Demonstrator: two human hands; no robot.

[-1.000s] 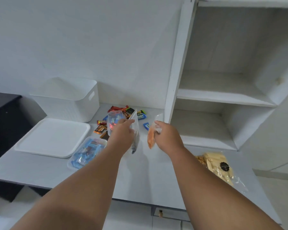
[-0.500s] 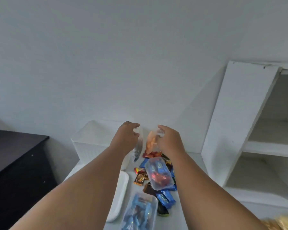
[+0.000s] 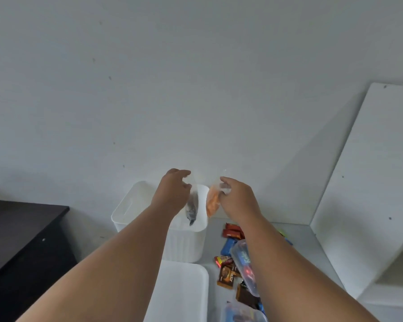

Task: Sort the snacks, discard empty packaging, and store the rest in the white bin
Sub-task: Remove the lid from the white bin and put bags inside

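though blurry, blue "kal" lettering on clear tub [image 3: 242,258]

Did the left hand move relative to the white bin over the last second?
Yes. The left hand, pinching a clear bag, went from over the snack pile beside the white bin to above its opening.

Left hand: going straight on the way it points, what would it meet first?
Probably the white wall behind the white bin. The left hand, pinching a dark packet, is above the bin's opening and seems to clear the far rim, though depth is unclear.
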